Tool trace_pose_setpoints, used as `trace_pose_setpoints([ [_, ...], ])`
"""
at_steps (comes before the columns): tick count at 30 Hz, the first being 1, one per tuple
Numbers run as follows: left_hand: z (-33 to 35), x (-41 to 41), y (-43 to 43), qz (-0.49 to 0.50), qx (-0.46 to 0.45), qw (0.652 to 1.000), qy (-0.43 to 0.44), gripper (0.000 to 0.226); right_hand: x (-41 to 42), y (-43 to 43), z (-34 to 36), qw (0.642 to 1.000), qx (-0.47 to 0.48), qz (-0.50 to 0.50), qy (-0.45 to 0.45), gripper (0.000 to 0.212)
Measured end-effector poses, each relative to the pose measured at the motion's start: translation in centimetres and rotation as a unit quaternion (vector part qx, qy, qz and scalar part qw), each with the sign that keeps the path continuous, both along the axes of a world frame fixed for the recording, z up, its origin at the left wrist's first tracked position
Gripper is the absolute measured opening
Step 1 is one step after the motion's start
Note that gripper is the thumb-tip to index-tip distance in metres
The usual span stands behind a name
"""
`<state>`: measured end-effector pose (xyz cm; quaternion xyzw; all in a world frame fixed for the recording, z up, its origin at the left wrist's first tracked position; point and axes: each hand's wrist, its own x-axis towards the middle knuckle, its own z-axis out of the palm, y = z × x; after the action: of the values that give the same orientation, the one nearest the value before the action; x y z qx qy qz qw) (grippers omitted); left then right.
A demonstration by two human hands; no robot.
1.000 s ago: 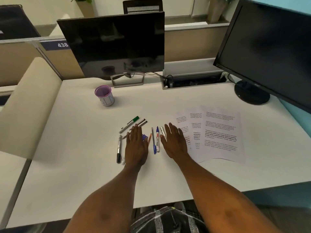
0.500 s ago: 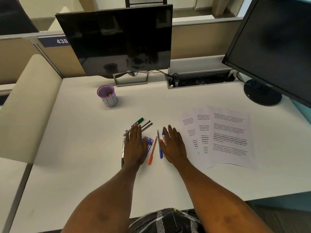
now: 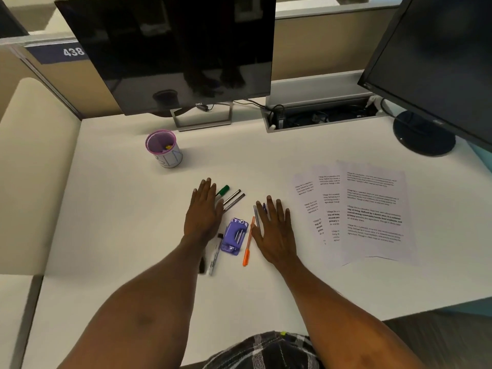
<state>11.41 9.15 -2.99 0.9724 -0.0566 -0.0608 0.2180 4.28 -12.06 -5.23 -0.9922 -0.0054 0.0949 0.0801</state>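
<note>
Both my hands lie flat on the white desk [image 3: 106,222], fingers straight. My left hand [image 3: 203,211] covers part of a green-capped marker [image 3: 223,190] and touches two dark pens [image 3: 234,199]. A white marker with a black cap [image 3: 214,255] sticks out beside its wrist. Between the hands lie a purple stapler [image 3: 234,235] and an orange pen [image 3: 248,246]. My right hand [image 3: 274,230] rests on a grey pen [image 3: 256,214] and a blue pen, mostly hidden under its fingers.
A purple-rimmed pen cup [image 3: 165,149] stands at the back left. Three printed sheets [image 3: 372,209] lie fanned out to the right. Two dark monitors [image 3: 173,49] [image 3: 439,62] and an open cable tray [image 3: 319,117] line the back edge.
My left hand has slid left and forward off the stapler, which now lies uncovered. The view has tilted down and closer. My right hand stays flat on the pens.
</note>
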Motion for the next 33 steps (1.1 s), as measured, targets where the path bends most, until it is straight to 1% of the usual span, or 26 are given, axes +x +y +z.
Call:
trace_pose_setpoints([
  [4,-0.1,2.4,-0.1,-0.049,-0.035,0.997,0.045,0.067,-0.1,0.2,-0.5,1.0,-0.002,0.001,-0.004,0.07],
  [9,-0.6,4.1,-0.4,-0.113,-0.028,0.991,0.062,0.08,0.0,0.3,-0.9,1.0,-0.018,-0.001,0.011,0.073],
  [12,-1.0,4.6,-0.4,-0.143,-0.022,0.987,0.072,0.086,-0.1,0.1,-1.0,1.0,-0.007,-0.003,0.005,0.074],
  [16,-1.4,4.8,-0.1,-0.172,0.002,0.983,0.072,0.079,-0.1,0.3,-0.9,1.0,0.017,0.003,-0.006,0.071],
  [19,-1.6,4.7,0.0,-0.171,0.0,0.983,0.065,0.07,-0.2,0.4,-0.9,0.999,0.035,0.016,-0.016,0.069],
  [22,-1.8,4.6,0.3,-0.162,-0.001,0.985,0.057,0.063,-0.3,0.2,-1.0,0.999,0.022,0.026,-0.022,0.067],
  [25,-2.0,4.6,1.0,-0.141,-0.001,0.989,0.052,0.06,-0.5,-0.1,-1.2,0.999,0.017,0.027,-0.019,0.066],
  [27,-2.0,4.5,1.7,-0.122,-0.007,0.992,0.044,0.059,-0.7,-0.3,-1.3,0.999,0.03,0.026,-0.034,0.066],
  [33,-2.5,3.6,4.5,-0.077,-0.043,0.996,0.022,0.055,-1.1,-0.9,-1.3,0.997,0.026,0.04,-0.053,0.063],
])
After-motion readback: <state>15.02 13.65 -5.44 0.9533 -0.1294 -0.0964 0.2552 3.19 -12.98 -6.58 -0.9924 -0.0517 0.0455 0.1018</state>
